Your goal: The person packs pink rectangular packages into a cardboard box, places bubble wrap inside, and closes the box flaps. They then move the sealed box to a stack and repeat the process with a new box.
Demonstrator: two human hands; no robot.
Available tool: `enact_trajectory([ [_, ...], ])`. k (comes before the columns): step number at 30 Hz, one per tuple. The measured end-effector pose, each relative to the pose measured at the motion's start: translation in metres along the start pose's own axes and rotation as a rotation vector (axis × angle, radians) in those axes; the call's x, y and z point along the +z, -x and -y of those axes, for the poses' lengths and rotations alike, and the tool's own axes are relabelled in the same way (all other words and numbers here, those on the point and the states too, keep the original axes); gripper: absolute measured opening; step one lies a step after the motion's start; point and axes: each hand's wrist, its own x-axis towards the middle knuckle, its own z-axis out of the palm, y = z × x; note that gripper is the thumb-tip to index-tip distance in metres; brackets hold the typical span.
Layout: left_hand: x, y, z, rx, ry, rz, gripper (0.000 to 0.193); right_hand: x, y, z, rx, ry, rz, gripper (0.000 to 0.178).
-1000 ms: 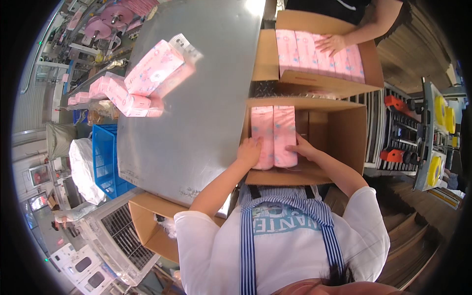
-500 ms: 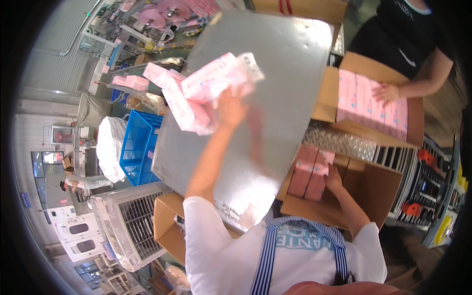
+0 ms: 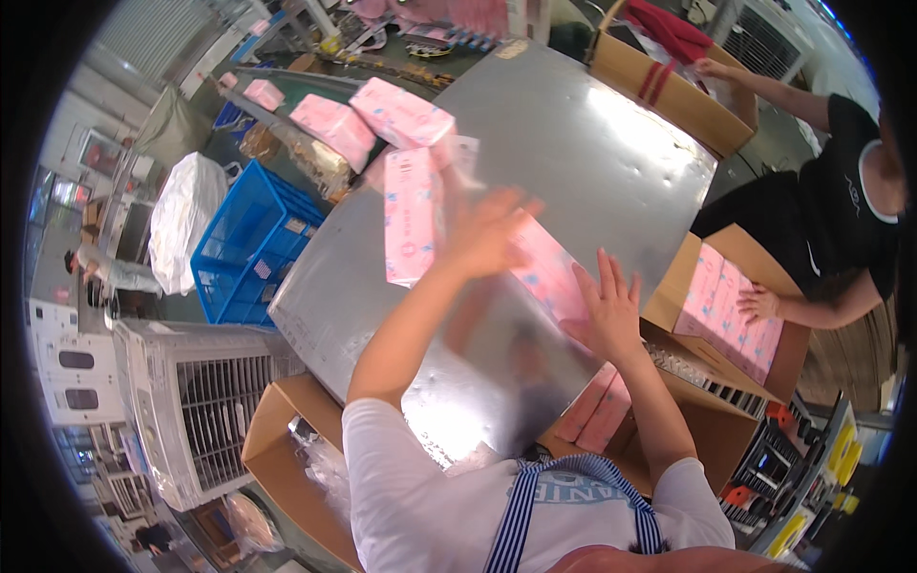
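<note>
A pink soft pack with a floral print (image 3: pixel 549 272) lies slantwise on the metal table between my two hands. My left hand (image 3: pixel 485 234), blurred by motion, is over its far left end with fingers stretched out. At its near right end my right hand (image 3: pixel 608 307) touches the pack, fingers spread. Left of my left hand another pink pack (image 3: pixel 409 215) stands on the table. Behind it are a pink pack (image 3: pixel 401 113) and one more pink pack (image 3: pixel 334 129) by the conveyor end. Below my right forearm, an open carton (image 3: pixel 702 425) contains pink packs (image 3: pixel 594 409).
The metal table (image 3: pixel 573 134) fills the middle. At right, a co-worker's hand (image 3: pixel 757 304) rests on pink packs in another carton (image 3: pixel 740 250). A carton with red straps (image 3: pixel 669 86) stands at the far right. Left are a blue crate (image 3: pixel 253 253) and an air cooler (image 3: pixel 205 411).
My right hand has left the carton and come up to the table. My left hand has moved right, and a pack now lies between both hands. The view has swung round.
</note>
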Motion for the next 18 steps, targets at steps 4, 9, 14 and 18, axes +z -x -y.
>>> enact_trajectory([
  [4,0.001,0.079,0.069,-1.039,0.138,0.073,0.104,0.023,0.000,0.015,0.162,-0.284,0.312,0.089],
  [9,-0.026,0.092,-0.012,-0.673,0.254,0.701,0.110,0.025,0.019,0.033,0.361,-0.326,0.306,0.088],
  [14,-0.004,0.024,0.032,-0.491,-0.029,0.150,0.061,0.030,0.026,0.033,0.416,-0.373,0.250,0.085],
  [18,0.033,-0.025,0.107,-0.862,-0.014,-0.255,0.046,0.034,0.030,0.038,0.365,-0.348,0.205,0.083],
])
